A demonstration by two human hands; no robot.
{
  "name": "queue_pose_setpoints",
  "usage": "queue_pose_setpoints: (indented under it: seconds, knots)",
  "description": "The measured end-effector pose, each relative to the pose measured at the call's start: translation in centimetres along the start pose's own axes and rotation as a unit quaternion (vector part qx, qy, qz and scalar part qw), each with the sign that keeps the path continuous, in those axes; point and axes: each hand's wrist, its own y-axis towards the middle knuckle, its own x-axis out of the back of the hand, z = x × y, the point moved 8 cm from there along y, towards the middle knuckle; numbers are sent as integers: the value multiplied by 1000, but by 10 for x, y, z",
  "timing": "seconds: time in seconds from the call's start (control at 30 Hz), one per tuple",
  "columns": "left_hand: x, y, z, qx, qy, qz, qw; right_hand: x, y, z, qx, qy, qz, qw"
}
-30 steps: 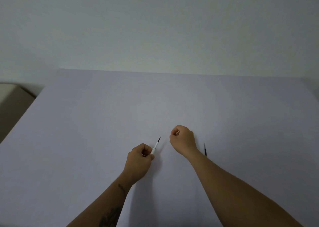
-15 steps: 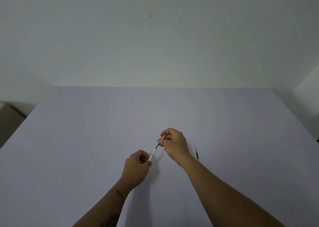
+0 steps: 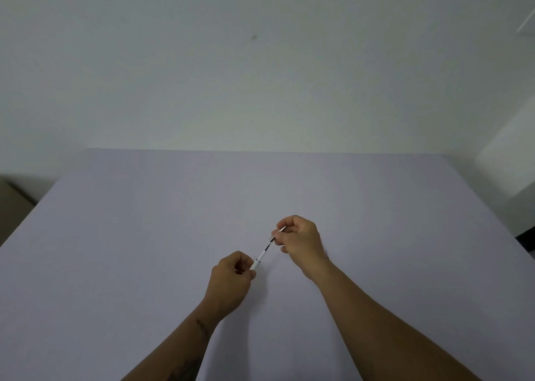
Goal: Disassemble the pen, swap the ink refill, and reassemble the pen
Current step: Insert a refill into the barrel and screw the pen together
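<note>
Now gripping barrel [image 3: 259, 257] in left hand [image 3: 231, 279], pinching tip [image 3: 278, 233] in right hand [image 3: 301, 241], both lying along one diagonal axis.

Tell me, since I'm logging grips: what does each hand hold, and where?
Left hand grips the white pen barrel at its rear end; right hand pinches the metal tip piece over the refill's front.

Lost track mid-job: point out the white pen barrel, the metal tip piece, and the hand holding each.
white pen barrel [image 3: 260, 256], head view, exposed white shaft.
metal tip piece [image 3: 272, 238], head view, open end.
left hand [image 3: 230, 282], head view, back, grips barrel.
right hand [image 3: 301, 240], head view, back, pinches tip piece.
</note>
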Motion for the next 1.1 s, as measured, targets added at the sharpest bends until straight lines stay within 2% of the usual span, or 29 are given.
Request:
queue_pose_setpoints:
  seconds: [0.1,0.37,0.57,0.8,1.1]
  knots:
    - [0,1,-1,-2,0,1,1000,-5,-1,-3,-4,-9,11,1000]
    - [1,7,3,-3,-7,-1,1000,5,3,0,-6,33,-25,999]
    - [-2,12,1,-8,-7,0,1000,-4,4,-7,-22,11,6,1000]
    - [-4,15,-8,-23,-23,-3,999,-17,1,-13,-22,-66,68,995]
    - [-2,19,-6,-17,-16,-7,1000,-18,3,-15,-17,-120,92,988]
